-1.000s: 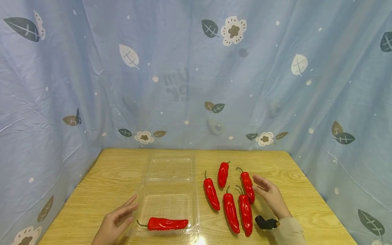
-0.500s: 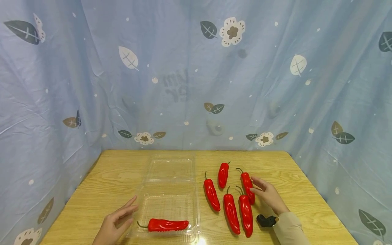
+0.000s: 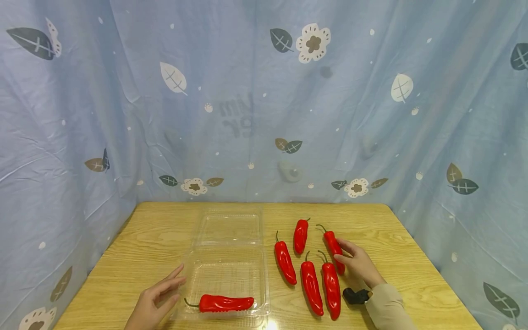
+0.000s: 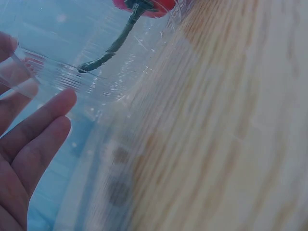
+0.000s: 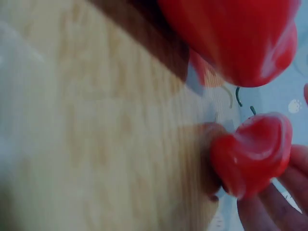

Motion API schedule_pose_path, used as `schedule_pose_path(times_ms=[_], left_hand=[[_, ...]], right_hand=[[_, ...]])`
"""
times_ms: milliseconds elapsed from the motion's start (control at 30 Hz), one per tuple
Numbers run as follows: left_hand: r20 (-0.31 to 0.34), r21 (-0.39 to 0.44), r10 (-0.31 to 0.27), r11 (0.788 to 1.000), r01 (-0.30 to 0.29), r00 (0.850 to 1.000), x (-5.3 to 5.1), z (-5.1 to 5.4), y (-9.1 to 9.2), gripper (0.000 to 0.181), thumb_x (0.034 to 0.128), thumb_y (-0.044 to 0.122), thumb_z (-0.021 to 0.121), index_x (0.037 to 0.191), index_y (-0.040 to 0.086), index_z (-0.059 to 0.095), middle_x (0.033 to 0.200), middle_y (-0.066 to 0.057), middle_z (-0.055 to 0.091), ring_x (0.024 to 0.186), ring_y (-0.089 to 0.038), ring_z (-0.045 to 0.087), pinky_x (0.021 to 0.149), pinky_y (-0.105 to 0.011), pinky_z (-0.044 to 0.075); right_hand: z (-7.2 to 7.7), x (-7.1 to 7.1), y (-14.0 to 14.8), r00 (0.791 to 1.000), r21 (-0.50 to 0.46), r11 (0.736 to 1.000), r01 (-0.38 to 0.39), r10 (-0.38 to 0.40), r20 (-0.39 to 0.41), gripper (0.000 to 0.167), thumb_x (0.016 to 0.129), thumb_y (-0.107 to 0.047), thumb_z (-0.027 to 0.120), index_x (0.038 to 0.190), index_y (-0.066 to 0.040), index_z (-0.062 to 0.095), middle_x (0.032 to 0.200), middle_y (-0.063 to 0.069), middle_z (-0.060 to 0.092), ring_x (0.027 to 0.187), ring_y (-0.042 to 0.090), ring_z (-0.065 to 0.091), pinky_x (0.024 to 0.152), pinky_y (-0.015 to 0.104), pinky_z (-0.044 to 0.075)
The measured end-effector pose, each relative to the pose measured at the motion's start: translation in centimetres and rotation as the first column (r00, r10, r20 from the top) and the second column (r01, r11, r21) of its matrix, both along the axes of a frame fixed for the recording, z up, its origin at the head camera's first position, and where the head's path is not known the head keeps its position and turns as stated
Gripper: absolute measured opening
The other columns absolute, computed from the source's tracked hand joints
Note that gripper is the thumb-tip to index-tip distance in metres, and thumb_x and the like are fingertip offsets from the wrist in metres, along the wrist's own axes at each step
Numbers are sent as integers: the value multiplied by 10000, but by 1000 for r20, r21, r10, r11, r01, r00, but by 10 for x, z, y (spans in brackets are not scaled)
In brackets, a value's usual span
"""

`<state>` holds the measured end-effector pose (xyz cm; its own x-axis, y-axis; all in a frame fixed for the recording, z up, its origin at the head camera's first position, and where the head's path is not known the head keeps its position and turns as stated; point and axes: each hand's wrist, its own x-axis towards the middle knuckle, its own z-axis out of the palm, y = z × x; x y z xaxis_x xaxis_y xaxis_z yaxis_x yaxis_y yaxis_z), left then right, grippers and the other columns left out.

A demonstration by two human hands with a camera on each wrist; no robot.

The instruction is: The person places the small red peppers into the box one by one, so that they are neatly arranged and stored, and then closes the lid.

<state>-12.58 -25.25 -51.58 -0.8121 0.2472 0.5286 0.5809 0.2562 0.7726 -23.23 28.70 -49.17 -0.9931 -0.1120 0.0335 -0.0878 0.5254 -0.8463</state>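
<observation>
My right hand (image 3: 360, 266) is at the rightmost red chili pepper (image 3: 332, 244). Its fingertips touch that pepper's right side, and its thumb overlaps the lower part in the head view. In the right wrist view several fingers (image 5: 274, 211) lie against the pepper (image 5: 252, 154), while a fingertip at the frame's right edge appears apart from it. My left hand (image 3: 154, 300) stays with relaxed fingers at the left edge of a clear plastic clamshell box (image 3: 231, 275), holding nothing. One red chili pepper (image 3: 227, 303) lies crosswise in the box's near half, its stem (image 4: 118, 45) pointing left.
More red chili peppers lie on the wooden table (image 3: 161, 233): one nearest the box (image 3: 284, 262), one at the back (image 3: 301, 236), and two in front (image 3: 311, 288). The box's lid (image 3: 229, 228) lies open toward a blue patterned curtain (image 3: 247, 114).
My right hand has moved left and slightly down onto the rightmost pepper, whose stem end has shifted a little left. My left hand and the box have stayed in place.
</observation>
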Motion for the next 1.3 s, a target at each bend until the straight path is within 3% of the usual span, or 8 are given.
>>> schedule_pose_path(times_ms=[300,900,1300], left_hand=[[3,12,-5,1000,5,1000,0,0,1,347,865,-155,548,1211,-177,526,1453,-75,451,1122,-29,587,824,-133,522],[-1,11,-7,1000,7,1000,1,-1,0,345,869,-146,551,1212,-174,528,1452,-98,450,1123,-26,585,832,-135,519],[16,7,-12,1000,12,1000,1,-1,-1,344,882,-129,548,1224,-163,526,1464,-104,435,1137,-22,577,847,-123,508]], right_hand=[[-3,-1,-1,999,-2,1000,21,-21,33,618,877,-106,667,1406,50,388,1372,329,442,1260,482,434,932,489,506],[-3,2,-2,996,38,996,82,-83,33,576,886,-56,629,1403,35,392,1378,322,438,1250,471,452,916,465,521],[-5,4,1,991,53,990,131,-133,35,533,918,-31,558,1417,30,383,1406,316,406,1244,454,465,801,298,544]])
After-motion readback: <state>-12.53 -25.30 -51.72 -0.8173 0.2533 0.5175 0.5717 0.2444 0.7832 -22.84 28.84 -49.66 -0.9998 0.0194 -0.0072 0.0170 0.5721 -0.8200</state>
